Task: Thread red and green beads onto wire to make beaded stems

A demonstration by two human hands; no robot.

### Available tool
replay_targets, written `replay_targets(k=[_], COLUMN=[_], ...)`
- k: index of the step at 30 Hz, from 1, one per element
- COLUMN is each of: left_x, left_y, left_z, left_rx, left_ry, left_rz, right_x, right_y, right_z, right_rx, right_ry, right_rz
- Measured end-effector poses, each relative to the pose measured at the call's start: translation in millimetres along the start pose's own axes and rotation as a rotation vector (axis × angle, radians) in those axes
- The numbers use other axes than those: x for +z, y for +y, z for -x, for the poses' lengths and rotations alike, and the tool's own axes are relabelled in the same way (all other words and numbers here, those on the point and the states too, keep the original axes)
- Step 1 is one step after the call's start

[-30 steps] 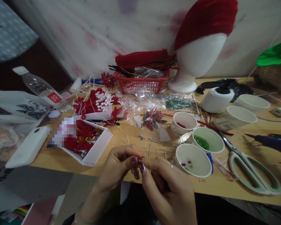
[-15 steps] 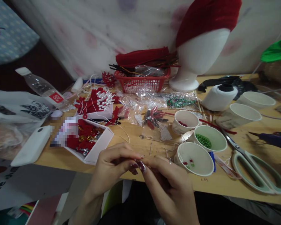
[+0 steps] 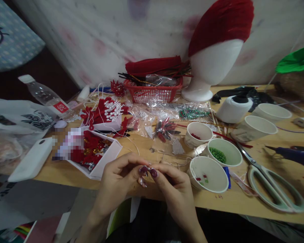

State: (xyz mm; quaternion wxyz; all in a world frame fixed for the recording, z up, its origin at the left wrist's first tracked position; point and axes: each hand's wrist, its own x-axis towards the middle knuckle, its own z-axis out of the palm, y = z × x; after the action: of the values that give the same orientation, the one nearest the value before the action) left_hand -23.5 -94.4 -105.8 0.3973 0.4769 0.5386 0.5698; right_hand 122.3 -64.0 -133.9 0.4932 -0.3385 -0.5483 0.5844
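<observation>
My left hand (image 3: pixel 120 179) and my right hand (image 3: pixel 173 185) meet at the table's front edge, thumbs and forefingers pinched tip to tip. Whatever lies between the fingertips is too small to make out. To the right of my hands is a paper cup (image 3: pixel 209 173) with a few red and green beads inside. Behind it stand a cup of green beads (image 3: pixel 217 154) and a cup with red beads (image 3: pixel 195 136). Left of my hands, a white box (image 3: pixel 106 158) holds red and gold ornaments.
Large scissors (image 3: pixel 273 185) and a blue glue gun (image 3: pixel 291 153) lie at the right. Further back are a thread cone (image 3: pixel 233 109), a foam head (image 3: pixel 212 67) and a red basket (image 3: pixel 153 91). A bottle (image 3: pixel 45 94) and white phone (image 3: pixel 31 160) are at the left.
The view has shifted slightly. My right hand has turned and moved a little left, and the thumbs now sit side by side, a bit higher in the frame.
</observation>
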Motion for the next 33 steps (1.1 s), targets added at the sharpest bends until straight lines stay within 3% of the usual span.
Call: replay_targets(k=[10,13,19,27,30,33], left_x=[4.3,6.7,5.4,4.6,4.3,3.9], left_y=[-1.1,-2.6,-3.5,-5.6,-7.0,-6.7], left_z=[1.9,1.1,-0.3,-0.9,0.3,0.3], left_rx=[0.495,0.580,0.614,0.723,0.663,0.469], left_ry=[0.049,0.073,0.063,0.073,0.157,0.302], left_rz=[-0.602,-0.703,-0.739,-0.747,-0.727,-0.532], right_x=[2.6,4.3,5.7,7.3,7.8,7.3], right_y=[-4.4,-2.2,-2.1,-2.8,-3.1,-3.7], right_z=[0.2,1.2,0.0,-0.3,-0.2,-0.4], right_rx=[0.034,0.056,0.029,0.129,0.128,0.120], right_ry=[0.033,0.077,0.089,0.082,0.103,0.114], right_rz=[-0.038,-0.013,-0.014,-0.169,-0.130,-0.084])
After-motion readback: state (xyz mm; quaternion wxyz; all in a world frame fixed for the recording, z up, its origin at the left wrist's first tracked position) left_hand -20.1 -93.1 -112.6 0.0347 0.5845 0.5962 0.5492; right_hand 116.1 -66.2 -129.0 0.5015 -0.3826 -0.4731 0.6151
